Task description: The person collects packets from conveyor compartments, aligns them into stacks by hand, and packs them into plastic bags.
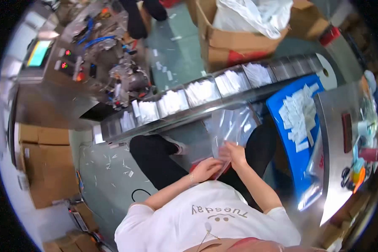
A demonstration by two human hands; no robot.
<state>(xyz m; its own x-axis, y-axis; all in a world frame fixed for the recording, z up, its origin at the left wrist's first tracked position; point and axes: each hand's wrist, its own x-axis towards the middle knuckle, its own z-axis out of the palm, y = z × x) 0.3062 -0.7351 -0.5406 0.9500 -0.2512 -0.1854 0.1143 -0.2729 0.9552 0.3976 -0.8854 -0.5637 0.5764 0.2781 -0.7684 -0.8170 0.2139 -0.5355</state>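
Note:
A clear plastic bag point(231, 126) stands up between my knees, its lower part at my hands. My left hand point(205, 169) is at the bag's lower left side with its fingers bent together; what they grip is too small to make out. On the bag's right side my right hand point(234, 154) has its fingers closed on the plastic. Something red shows under and beside my hands. In front of my knees runs a long metal conveyor point(185, 119), its compartments holding stacks of white packets point(201, 92).
Loose white packets point(298, 111) lie on a blue tray point(277, 105) at the right, beside a metal table point(334, 168) with scissors point(346, 178). Beyond the conveyor stands a cardboard box point(222, 46) with a white bag. Machinery point(126, 80) occupies the upper left. Another person's dark-clad legs point(134, 21) show at the top.

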